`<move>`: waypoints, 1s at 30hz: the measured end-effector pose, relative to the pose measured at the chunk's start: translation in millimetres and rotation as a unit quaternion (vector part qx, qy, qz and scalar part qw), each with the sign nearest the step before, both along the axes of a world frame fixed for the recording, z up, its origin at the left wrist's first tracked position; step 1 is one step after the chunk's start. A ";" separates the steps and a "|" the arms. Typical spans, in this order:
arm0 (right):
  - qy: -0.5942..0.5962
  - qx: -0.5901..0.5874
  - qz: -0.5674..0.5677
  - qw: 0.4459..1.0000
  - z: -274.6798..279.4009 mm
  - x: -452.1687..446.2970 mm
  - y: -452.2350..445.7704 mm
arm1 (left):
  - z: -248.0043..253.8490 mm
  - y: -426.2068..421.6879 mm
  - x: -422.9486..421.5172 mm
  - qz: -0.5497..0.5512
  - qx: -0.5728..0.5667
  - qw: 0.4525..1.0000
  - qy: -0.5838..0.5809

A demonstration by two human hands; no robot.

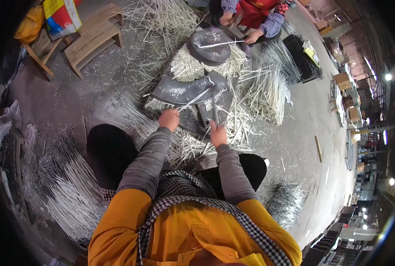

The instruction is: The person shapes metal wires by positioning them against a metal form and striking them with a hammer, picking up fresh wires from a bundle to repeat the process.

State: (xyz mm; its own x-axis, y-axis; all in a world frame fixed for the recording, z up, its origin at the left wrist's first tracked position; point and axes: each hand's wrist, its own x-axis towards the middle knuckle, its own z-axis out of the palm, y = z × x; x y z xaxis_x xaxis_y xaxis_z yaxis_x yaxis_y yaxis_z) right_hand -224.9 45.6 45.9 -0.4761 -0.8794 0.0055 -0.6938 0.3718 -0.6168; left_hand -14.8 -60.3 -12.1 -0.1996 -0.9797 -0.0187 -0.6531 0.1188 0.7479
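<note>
My left hand (169, 119) is closed on the near end of a thin pale rod (193, 100), which slants up to the right across a dark curved metal block (179, 90). My right hand (218, 133) is wrapped round the handle of a hammer-like tool (214, 111), just right of the rod. White flakes and pale scraps (186, 66) lie around the block. Beyond it sits a dark round block (210, 46), where a co-worker's hand (253, 36) holds another pale rod.
Bundles of rods lie at the lower left (73, 190), right (268, 93) and lower right (286, 204). A wooden stool (93, 44) stands at the upper left. A co-worker in a red apron (254, 13) sits opposite. A black crate (300, 57) is beyond the right bundle.
</note>
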 end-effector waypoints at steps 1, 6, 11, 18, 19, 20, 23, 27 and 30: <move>0.002 -0.002 0.002 1.000 6.1 -0.3 -2.5 | -1.6 1.3 -0.7 -0.001 -0.002 1.000 0.005; -0.106 -0.014 -0.047 0.993 43.0 13.0 -10.2 | -13.5 -2.4 2.3 0.002 -0.016 0.999 0.049; -0.073 -0.047 -0.048 0.995 -3.6 -0.7 -11.1 | -9.5 -6.8 2.2 0.001 -0.017 1.000 0.003; -0.178 -0.022 -0.054 0.982 10.2 -0.2 -17.2 | -13.4 -3.6 4.4 0.012 0.015 0.999 0.036; -0.240 -0.071 -0.069 0.966 45.5 12.1 -22.1 | -13.8 2.3 4.0 0.008 0.022 0.999 0.033; -0.299 -0.125 -0.082 0.942 62.0 17.5 -24.5 | -10.6 3.5 4.6 -0.001 0.026 0.999 0.024; -0.115 -0.064 -0.061 0.989 1.6 -0.7 -15.6 | 3.5 -5.1 8.6 -0.011 0.020 1.000 0.008; -0.021 0.006 -0.041 0.999 -16.6 -20.3 -24.2 | 6.3 -14.0 8.2 0.008 -0.009 1.000 0.012; -0.107 -0.011 -0.061 0.992 9.4 -7.5 -18.3 | 9.8 -6.7 10.8 -0.001 0.026 0.999 -0.023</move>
